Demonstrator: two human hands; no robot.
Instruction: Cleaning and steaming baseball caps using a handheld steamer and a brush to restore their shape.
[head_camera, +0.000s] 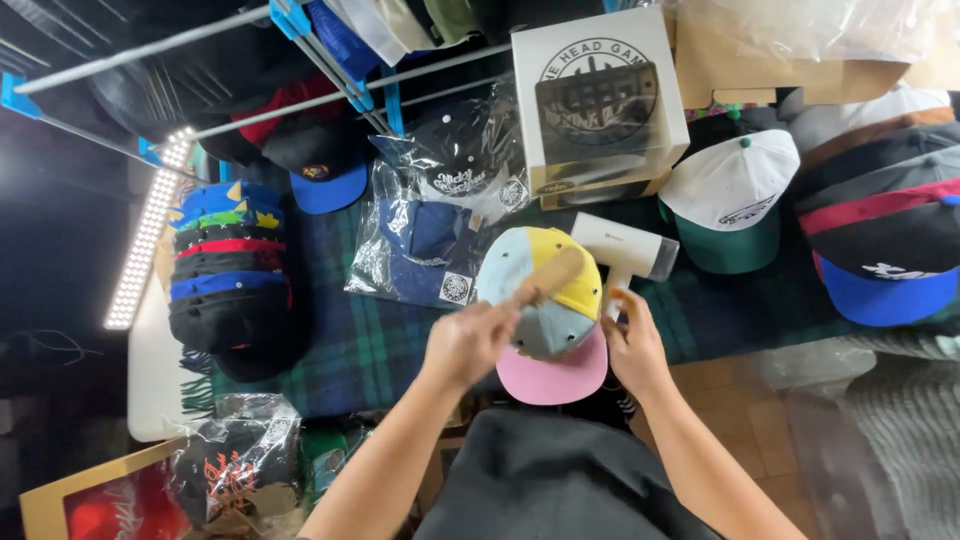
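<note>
While my left hand (468, 345) grips the wooden brush (548, 278), angled up-right across the multicoloured cap (545, 320), my right hand (634, 345) grasps that cap's right side.

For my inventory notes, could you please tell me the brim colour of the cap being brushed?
Pink; the multicoloured panelled cap's brim shows best in the head view.

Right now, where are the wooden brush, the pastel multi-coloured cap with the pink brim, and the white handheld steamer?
wooden brush (552, 277), head view, on its wooden back.
pastel multi-coloured cap (575, 290), head view, on the yellow crown panel.
white handheld steamer (622, 243), head view, on its body.
</note>
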